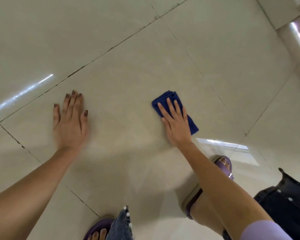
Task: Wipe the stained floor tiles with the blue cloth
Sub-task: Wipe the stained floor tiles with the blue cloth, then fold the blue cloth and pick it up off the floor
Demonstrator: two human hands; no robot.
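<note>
A folded blue cloth (170,99) lies on a large beige floor tile (128,101). My right hand (176,122) rests flat on top of the cloth, fingers spread, pressing it against the tile; the cloth's far corner and right edge stick out from under the palm. My left hand (70,120) lies flat on the same tile to the left, fingers apart, holding nothing. Dark dirt shows along the grout line (87,64) beyond the left hand. No clear stain shows on the tile between the hands.
My feet in purple sandals stand close by: one (99,228) at the bottom centre, the other (223,166) to the right behind my right forearm. Denim trouser legs (287,200) are at the lower right. A wall base (284,18) runs along the top right.
</note>
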